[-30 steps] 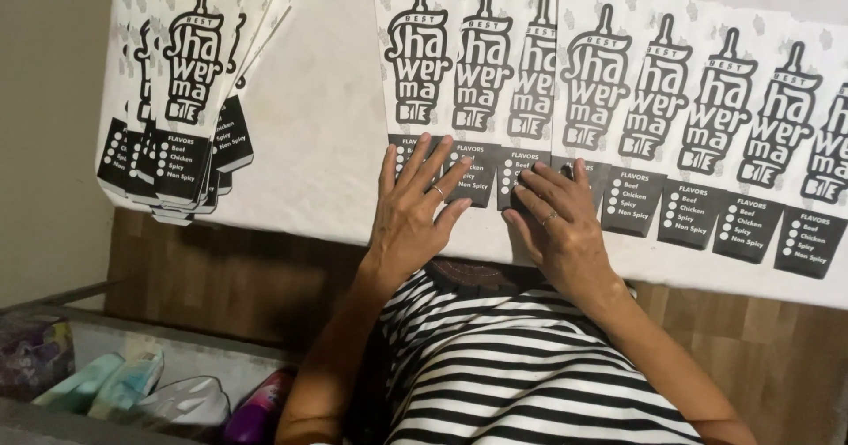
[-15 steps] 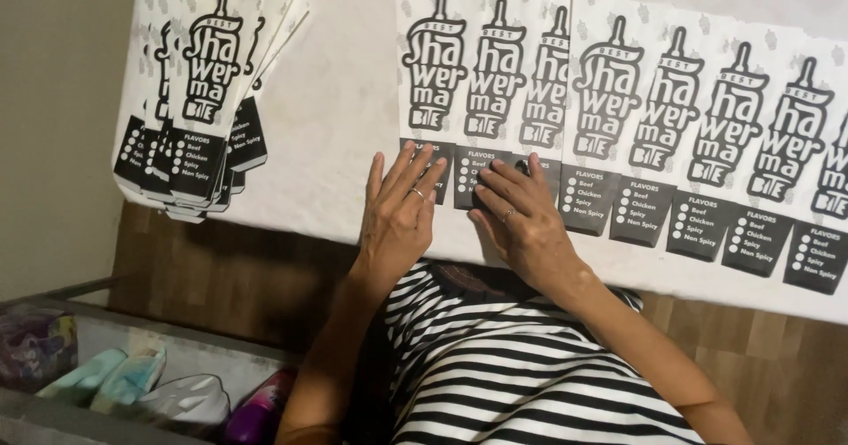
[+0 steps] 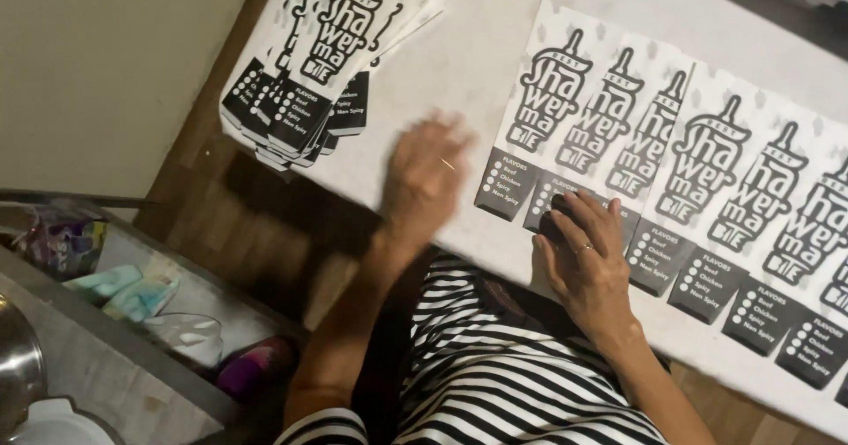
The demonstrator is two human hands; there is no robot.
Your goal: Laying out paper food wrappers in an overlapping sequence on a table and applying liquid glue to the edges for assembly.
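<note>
Here, right hand (image 3: 587,260) flat on the overlapped row of printed sleeves (image 3: 707,171), gripping nothing; left hand (image 3: 424,176) blurred, open, empty, between row and stack (image 3: 322,74) to its left — likely mid-transfer.

Right hand (image 3: 590,264) lies flat, fingers (image 3: 565,211) pressing the black lower edge of a row of overlapped printed sheets (image 3: 698,180) fanned across the white-covered tabletop (image 3: 459,65). Left hand (image 3: 426,176) is blurred, open, over bare cloth between that row and a loose stack (image 3: 322,65) of the same sheets at the far left; whether it touches the cloth is unclear. Striped shirt (image 3: 495,365) sits near the bottom. A bin (image 3: 132,295) of odds and ends lies lower left.
</note>
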